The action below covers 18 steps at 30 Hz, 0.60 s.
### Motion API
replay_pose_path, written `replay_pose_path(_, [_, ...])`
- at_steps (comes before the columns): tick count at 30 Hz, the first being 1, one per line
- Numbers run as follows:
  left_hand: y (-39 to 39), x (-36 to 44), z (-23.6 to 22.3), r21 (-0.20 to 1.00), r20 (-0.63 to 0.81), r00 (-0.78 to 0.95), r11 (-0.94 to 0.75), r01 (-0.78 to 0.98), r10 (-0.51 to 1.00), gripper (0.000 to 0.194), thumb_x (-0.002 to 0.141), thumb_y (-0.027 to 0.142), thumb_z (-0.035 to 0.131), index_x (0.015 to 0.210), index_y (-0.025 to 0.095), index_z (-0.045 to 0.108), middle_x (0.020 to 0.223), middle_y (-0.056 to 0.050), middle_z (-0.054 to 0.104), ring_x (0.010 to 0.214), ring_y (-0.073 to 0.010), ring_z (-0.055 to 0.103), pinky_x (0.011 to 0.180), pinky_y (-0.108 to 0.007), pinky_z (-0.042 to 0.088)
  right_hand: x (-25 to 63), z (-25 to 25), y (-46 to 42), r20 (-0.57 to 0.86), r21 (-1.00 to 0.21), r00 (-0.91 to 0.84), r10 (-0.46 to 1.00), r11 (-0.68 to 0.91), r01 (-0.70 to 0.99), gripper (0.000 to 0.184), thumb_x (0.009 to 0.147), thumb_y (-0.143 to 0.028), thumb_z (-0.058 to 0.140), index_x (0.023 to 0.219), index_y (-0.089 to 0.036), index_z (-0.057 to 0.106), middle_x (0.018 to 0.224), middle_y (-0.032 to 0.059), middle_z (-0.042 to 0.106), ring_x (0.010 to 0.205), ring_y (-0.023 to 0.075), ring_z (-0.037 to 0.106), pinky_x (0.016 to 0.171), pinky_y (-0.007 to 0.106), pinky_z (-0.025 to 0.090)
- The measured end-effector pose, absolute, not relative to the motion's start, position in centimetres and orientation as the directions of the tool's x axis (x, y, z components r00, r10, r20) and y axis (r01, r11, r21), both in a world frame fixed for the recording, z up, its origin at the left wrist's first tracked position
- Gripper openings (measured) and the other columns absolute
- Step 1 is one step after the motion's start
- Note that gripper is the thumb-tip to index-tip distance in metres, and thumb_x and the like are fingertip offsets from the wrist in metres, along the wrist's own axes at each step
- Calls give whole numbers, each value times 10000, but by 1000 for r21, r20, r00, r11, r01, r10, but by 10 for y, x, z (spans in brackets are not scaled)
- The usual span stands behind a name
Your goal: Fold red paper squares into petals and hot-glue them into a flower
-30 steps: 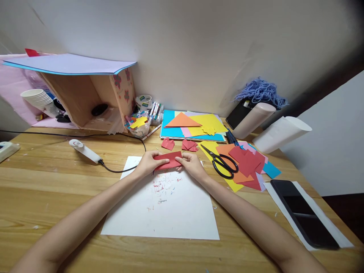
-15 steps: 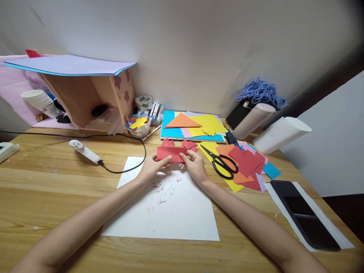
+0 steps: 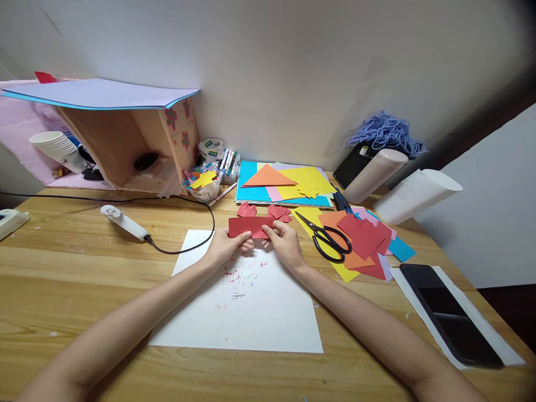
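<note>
A red paper rectangle (image 3: pixel 250 224) is held up between both hands, above the far end of a white sheet (image 3: pixel 268 312) marked with coloured specks. My left hand (image 3: pixel 226 244) pinches its left side, thumb in front and fingers behind. On the other side, my right hand (image 3: pixel 285 243) grips the lower right part the same way. Just beyond the rectangle lie two folded red paper shapes, one on the left (image 3: pixel 247 209) and one on the right (image 3: pixel 279 213). Black-handled scissors (image 3: pixel 330 244) rest on coloured paper to the right of my right hand.
Loose coloured papers (image 3: pixel 362 240) and a phone (image 3: pixel 450 312) are on the right. A paper stack (image 3: pixel 251 194) lies against the wall. At the left are a corded white device (image 3: pixel 125 223), a scrap cup (image 3: pixel 205 190) and an open box (image 3: pixel 121 145). White rolls (image 3: pixel 419 195) stand back right.
The red paper rectangle has shifted very slightly to the left, and my right thumb sits a little further in on it. Both hands keep their hold.
</note>
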<state>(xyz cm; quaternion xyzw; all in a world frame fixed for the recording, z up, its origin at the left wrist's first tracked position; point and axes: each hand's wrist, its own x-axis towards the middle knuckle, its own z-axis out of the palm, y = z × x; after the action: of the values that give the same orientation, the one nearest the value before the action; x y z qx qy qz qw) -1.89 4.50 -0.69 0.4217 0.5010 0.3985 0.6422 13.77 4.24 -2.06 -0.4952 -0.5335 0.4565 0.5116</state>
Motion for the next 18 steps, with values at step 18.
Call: replay_pose_path(18, [50,-30,-5,968,-207,469,251,-31,858,412,782,427,533,989,71,556,892,-192,674,690,-228,672,573,-303,540,142,-21,47,27,-999,-52,998,25,-39,304,683,-453,621,744,-163,554,602,-3,575,498,105,521,476,213,422])
